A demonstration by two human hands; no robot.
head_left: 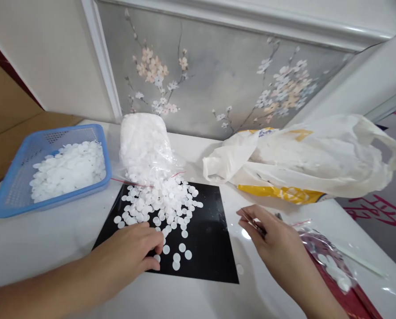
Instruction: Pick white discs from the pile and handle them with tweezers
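My left hand (134,248) is over the lower left of a black sheet (211,239), its fingers curled with a gap between thumb and index finger. A white disc shows close to its fingertips; whether it touches is unclear. Many small white discs (164,199) lie heaped and scattered on the sheet, spilling from a clear plastic bag (144,141) behind it. To the right of the sheet, my right hand (267,230) is closed around thin metal tweezers (254,222), whose tips point up and left.
A blue basket (107,164) with white discs stands at the left. White and yellow plastic bags (311,159) lie at the back right. A small clear bag (331,261) rests on a red item (354,297) at the right. A framed floral panel (214,66) rises behind.
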